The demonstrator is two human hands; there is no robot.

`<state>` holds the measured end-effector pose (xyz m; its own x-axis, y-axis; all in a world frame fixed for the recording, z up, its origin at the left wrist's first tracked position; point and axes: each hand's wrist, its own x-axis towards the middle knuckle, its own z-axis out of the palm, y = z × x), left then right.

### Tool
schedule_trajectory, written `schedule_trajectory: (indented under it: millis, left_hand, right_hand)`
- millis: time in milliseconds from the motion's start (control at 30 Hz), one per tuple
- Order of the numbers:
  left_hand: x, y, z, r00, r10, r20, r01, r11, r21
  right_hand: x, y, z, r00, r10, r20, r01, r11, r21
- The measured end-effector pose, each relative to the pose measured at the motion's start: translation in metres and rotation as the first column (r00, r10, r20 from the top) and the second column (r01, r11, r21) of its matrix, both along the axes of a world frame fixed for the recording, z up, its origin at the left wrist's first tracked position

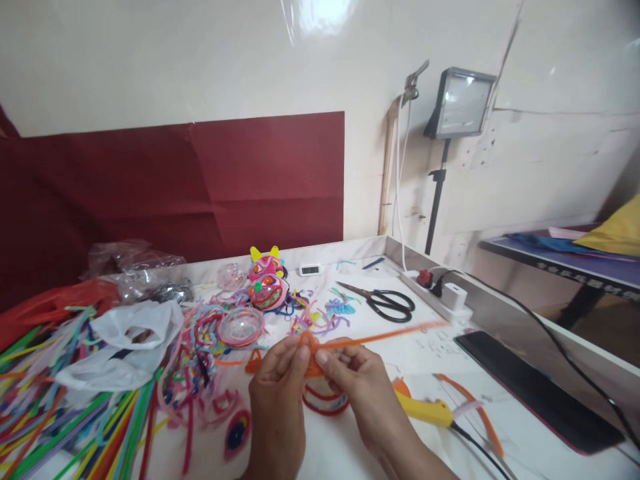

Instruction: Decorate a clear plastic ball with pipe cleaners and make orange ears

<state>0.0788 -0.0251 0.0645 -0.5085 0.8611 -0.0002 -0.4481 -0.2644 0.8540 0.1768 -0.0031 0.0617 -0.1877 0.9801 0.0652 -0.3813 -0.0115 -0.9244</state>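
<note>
An orange pipe cleaner (380,337) is bent into a small pointed loop between my two hands, with its long straight end sticking out to the right. My left hand (279,393) pinches the loop between thumb and forefinger. Close beside it, my right hand (357,383) is closed on the same stem. Partly hidden below the hands lies a round piece with a red rim (327,408). Another bent orange piece (254,362) is left of my hands. To the right rests a yellow hot glue gun (427,408), its front end partly covered by my right hand.
Black-handled scissors (393,305) lie behind my hands. Colourful pipe cleaners (115,427) and a white plastic bag (120,340) crowd the left. Decorated round pieces (269,292) stand near the back. A power strip (453,308) and a black flat pad (535,390) sit along the right edge.
</note>
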Motion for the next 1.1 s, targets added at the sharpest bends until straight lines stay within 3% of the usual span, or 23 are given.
schedule_trajectory:
  millis: [200, 433, 567, 700, 867, 1100]
  left_hand:
    - [-0.001, 0.002, -0.003, 0.999, -0.03, -0.018, 0.03, 1.0, -0.007]
    - [0.0, 0.002, -0.003, 0.999, -0.042, -0.021, 0.042, 0.999, -0.009]
    - [-0.001, 0.003, -0.001, 0.992, -0.122, 0.031, 0.122, 0.992, -0.016]
    - [-0.006, 0.004, -0.01, 0.979, -0.186, 0.079, 0.19, 0.981, -0.045]
    - [-0.01, 0.001, -0.022, 0.974, -0.188, -0.124, 0.184, 0.982, -0.045]
    - [-0.009, -0.004, -0.015, 0.977, -0.088, -0.196, 0.078, 0.995, -0.054]
  right_hand:
    - [-0.002, -0.001, -0.004, 0.996, -0.057, -0.063, 0.058, 0.998, 0.013]
    - [0.0, 0.001, 0.001, 0.985, -0.145, 0.091, 0.141, 0.989, 0.048]
    - [0.0, 0.005, -0.002, 0.984, -0.16, 0.073, 0.158, 0.987, 0.038]
    - [0.001, 0.008, -0.006, 0.982, -0.171, 0.076, 0.168, 0.985, 0.046]
    - [0.003, 0.009, -0.011, 0.99, -0.135, 0.037, 0.134, 0.99, 0.035]
    - [0.002, 0.009, -0.015, 0.998, -0.061, -0.029, 0.061, 0.998, -0.005]
